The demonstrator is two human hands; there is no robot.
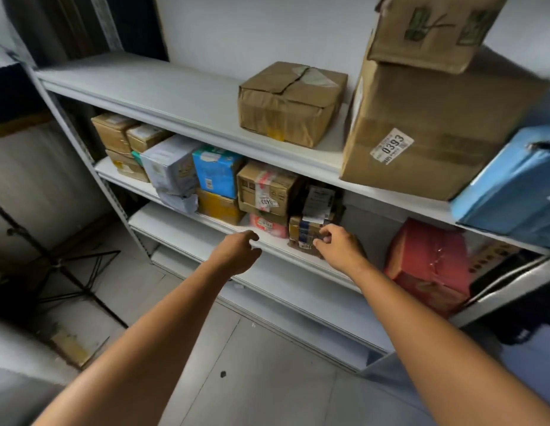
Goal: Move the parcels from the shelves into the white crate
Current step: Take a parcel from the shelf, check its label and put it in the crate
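1. Shelf unit [187, 96]: white, open at the front, boards running from near left to far right.
2. Top board: the left half is bare. A brown paper-wrapped box [290, 104] stands set back from the front lip. Just beside it, a large carton [427, 127] labelled 0393 overhangs the lip and carries a smaller carton [433, 29]. A light blue parcel [513, 189] sits at the right end.
3. Middle board: parcels are packed tight on the left, among them a blue box [217, 170] and a taped carton [267, 189] resting on a pink parcel [267, 224].
4. The small brown parcel [304, 233] stands at the front lip of the middle board, right of the pink parcel, with a dark labelled parcel [321, 201] behind it.
5. Right hand [338, 245]: fingers and thumb are curled onto the small brown parcel's near right corner, pinching it.
6. Left hand [237, 252]: it hovers at the same lip, left of the parcel and clear of it, fingers loosely curled and holding nothing.
7. Clearance: a bare stretch of board separates the small brown parcel from a red parcel [427, 265] further right. The lower board [181, 229] shows a bare surface. A tripod stand [67, 259] occupies the floor to the left, well apart from both arms.
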